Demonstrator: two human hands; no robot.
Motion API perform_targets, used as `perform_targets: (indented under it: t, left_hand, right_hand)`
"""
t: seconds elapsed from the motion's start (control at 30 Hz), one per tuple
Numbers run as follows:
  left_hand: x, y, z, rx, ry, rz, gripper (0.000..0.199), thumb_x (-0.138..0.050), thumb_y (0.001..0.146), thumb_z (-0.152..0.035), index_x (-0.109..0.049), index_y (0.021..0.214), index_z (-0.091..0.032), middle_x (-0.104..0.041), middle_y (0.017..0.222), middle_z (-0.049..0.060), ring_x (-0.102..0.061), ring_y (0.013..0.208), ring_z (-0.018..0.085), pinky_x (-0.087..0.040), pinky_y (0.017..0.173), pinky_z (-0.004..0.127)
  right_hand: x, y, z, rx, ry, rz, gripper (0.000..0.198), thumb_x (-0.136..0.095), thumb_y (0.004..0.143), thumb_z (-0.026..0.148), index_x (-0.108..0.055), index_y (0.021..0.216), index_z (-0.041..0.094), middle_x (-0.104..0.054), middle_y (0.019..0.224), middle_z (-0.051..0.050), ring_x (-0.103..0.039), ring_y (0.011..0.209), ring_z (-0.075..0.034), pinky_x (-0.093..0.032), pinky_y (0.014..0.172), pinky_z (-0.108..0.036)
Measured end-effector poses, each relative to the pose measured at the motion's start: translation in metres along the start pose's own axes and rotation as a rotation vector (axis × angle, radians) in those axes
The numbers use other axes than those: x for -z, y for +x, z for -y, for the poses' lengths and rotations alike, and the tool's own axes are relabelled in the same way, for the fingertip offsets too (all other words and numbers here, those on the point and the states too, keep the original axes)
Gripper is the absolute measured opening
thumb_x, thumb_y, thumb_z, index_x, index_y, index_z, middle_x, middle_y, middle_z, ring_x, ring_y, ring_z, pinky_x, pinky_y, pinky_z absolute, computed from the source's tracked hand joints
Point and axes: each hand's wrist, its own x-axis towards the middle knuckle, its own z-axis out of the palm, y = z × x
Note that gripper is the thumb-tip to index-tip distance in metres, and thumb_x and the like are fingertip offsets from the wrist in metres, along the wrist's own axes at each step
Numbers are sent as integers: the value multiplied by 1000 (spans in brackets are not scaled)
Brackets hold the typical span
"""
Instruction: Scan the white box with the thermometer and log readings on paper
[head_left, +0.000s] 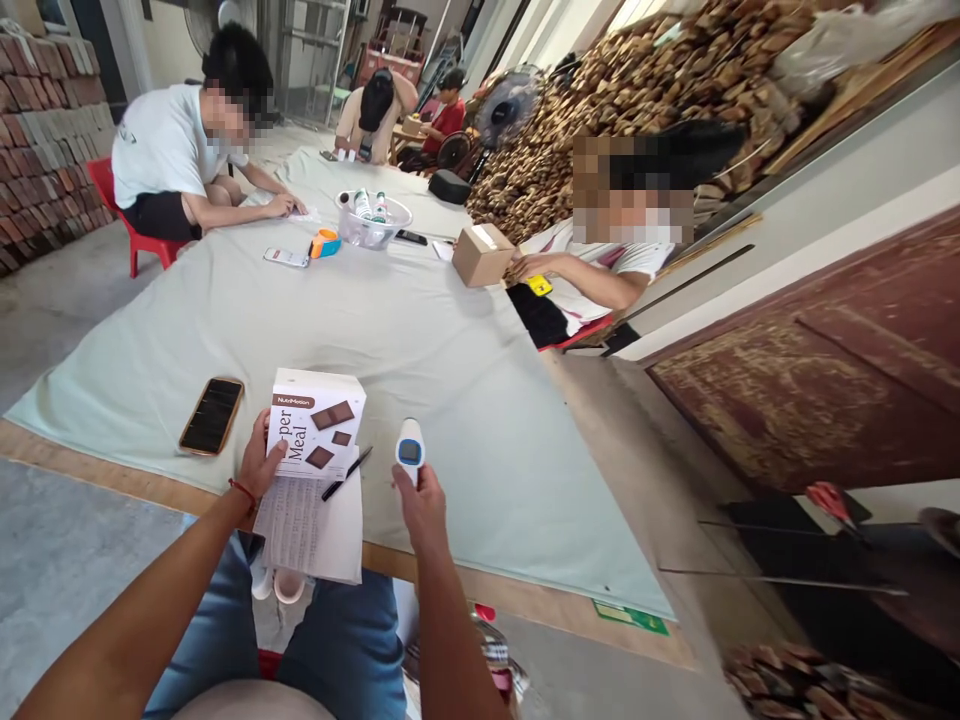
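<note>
Head view: L hand (261,458) is gripping the white box (319,432) by its left side, thumb lying on the printed front, other fingers mostly hidden. Box is covering the far end of the paper (311,535); can't tell if it's touching. R hand (423,498) is wrapping round the handle of a white handheld device (409,440) w/ blue-rimmed screen, pointing away over the surface (480,400). Pen (335,487) is lying across the paper's R edge, btwn the hands. Phone (212,415) is resting L of the box. Further off, a cardboard box (480,265) is sitting nr a co-worker's hand (534,265), R side.
</note>
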Motion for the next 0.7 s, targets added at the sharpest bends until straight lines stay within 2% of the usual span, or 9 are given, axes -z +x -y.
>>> perform_targets:
  t: [0.1,0.23,0.4,0.57,0.7]
  left_hand:
    - [0,1,-3,-11,6,-12,65,-48,92,-52,-35,144,-16,-60,126,16,-62,108,27,-51,94,45]
    - [0,3,-3,-26,22,-30,61,-48,92,-54,-43,140,-16,-61,128,14,-59,116,29,-48,100,46]
    - [-1,5,0,2,20,-25,58,-49,91,-56,-54,131,-14,-63,125,15,-56,120,31,-46,102,48]
    - [-2,7,1,17,22,-32,56,-48,91,-56,-56,128,-14,-61,130,15,-57,118,31,-45,102,50]
    - [-3,8,2,7,9,-30,55,-48,91,-56,-57,127,-15,-60,130,15,-56,120,30,-46,101,47]
  right_hand:
    - [-23,-23,26,129,293,164,26,-59,74,47,-54,79,22,-60,66,2,-54,64,-17,-45,66,-30]
    - [-56,-35,50,132,330,273,18,-58,73,39,-51,67,23,-54,55,4,-48,55,-14,-41,58,-28]
    - [-72,-32,62,79,339,275,21,-57,73,42,-52,65,23,-52,51,5,-48,54,-13,-40,57,-27]
    - [-74,-30,67,1,351,299,23,-58,73,43,-52,65,23,-53,48,5,-47,48,-12,-39,53,-26]
    - [-79,-28,64,14,316,253,22,-57,75,41,-53,65,22,-54,47,5,-49,48,-12,-39,54,-27]
